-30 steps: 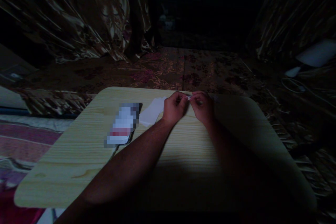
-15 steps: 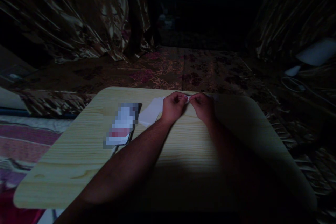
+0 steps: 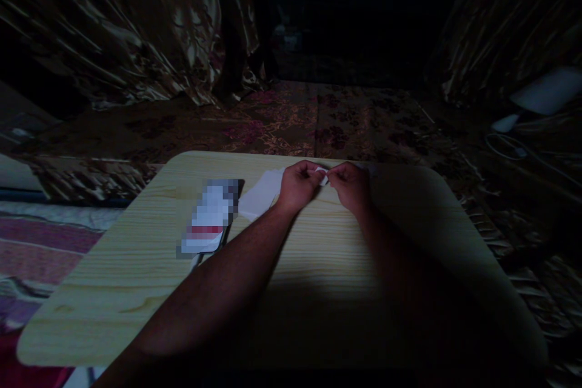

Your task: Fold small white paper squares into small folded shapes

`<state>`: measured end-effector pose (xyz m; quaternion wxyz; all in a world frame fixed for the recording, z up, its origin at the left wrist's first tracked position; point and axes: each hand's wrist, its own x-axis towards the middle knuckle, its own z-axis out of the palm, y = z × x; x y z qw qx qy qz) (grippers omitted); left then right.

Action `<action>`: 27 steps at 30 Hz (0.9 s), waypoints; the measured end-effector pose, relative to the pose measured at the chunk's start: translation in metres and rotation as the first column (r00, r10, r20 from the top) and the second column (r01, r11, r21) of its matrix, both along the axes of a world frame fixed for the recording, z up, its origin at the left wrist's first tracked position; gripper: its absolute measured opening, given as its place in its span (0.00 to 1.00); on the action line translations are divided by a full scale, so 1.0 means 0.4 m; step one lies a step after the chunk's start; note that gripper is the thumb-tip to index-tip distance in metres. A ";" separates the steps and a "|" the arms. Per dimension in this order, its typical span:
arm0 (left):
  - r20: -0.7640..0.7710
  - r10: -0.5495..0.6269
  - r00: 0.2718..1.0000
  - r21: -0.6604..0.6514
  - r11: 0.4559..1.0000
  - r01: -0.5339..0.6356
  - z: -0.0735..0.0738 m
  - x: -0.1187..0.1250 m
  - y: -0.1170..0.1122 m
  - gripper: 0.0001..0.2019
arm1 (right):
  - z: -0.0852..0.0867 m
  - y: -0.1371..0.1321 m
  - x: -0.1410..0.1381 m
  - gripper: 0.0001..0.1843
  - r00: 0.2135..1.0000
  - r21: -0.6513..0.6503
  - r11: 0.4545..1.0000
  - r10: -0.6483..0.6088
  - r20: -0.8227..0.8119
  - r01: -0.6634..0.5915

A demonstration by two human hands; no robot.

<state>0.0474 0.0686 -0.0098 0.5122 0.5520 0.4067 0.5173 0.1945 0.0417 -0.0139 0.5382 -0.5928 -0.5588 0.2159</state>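
Near the far edge of the wooden table (image 3: 318,242), my left hand (image 3: 297,185) is closed, with thumb and fingers pinching a small piece of white paper (image 3: 322,177). My right hand (image 3: 351,185) faces it, fingertips pinched together at the paper's right side. Fingers cover part of the piece, so its full shape is hidden. White paper sheets (image 3: 261,195) lie flat just left of my left hand, partly behind it. Further left lies a phone (image 3: 209,215), its screen blurred out, with a pale cable (image 3: 195,262) at its lower end.
Patterned brown fabric (image 3: 282,118) covers the surface beyond the table, with curtains (image 3: 182,24) hanging behind. A white lamp (image 3: 545,94) and its cord are at the right. Striped bedding (image 3: 50,248) lies at the left. The room is dim.
More of the small white piece shows between my fingers, and my fingertips have shifted slightly on it. Otherwise both hands stay in nearly the same place.
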 end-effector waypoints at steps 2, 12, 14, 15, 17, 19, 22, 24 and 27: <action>0.004 -0.009 1.000 -0.014 1.000 0.009 -0.001 -0.001 0.001 0.13 | 0.001 -0.001 0.000 0.08 1.000 -0.008 1.000 0.001 0.010 -0.001; -0.004 0.001 1.000 -0.037 0.999 -0.001 -0.004 -0.004 0.000 0.13 | 0.015 -0.007 -0.002 0.07 0.999 0.002 1.000 -0.009 0.035 0.009; -0.003 0.004 1.000 -0.043 0.999 -0.004 -0.005 -0.004 0.001 0.13 | 0.010 -0.003 -0.002 0.07 1.000 -0.006 1.000 -0.014 0.008 0.014; -0.001 0.004 1.000 -0.046 0.999 -0.004 -0.005 -0.004 0.002 0.13 | 0.007 -0.001 -0.002 0.07 1.000 -0.009 1.000 -0.014 -0.013 0.014; 0.002 0.010 1.000 -0.048 0.999 -0.010 -0.006 -0.004 0.003 0.13 | -0.002 0.006 -0.002 0.07 0.997 -0.013 1.000 -0.007 -0.077 0.006; -0.004 0.019 1.000 -0.044 0.999 -0.019 -0.007 -0.005 0.004 0.13 | -0.011 0.013 0.000 0.09 0.988 -0.014 1.000 0.019 -0.156 -0.021; -0.002 0.022 1.000 -0.042 0.999 -0.022 -0.007 -0.004 0.005 0.13 | -0.018 0.019 0.005 0.12 0.983 -0.034 0.996 0.077 -0.165 -0.084; 0.009 0.012 1.000 -0.046 0.999 -0.012 -0.006 -0.004 0.005 0.13 | -0.018 0.018 0.009 0.10 0.988 -0.048 0.993 0.101 -0.118 -0.107; 0.018 0.002 1.000 -0.053 0.999 -0.001 -0.004 -0.003 0.002 0.13 | -0.013 0.014 0.012 0.09 0.989 -0.048 0.992 0.116 -0.089 -0.121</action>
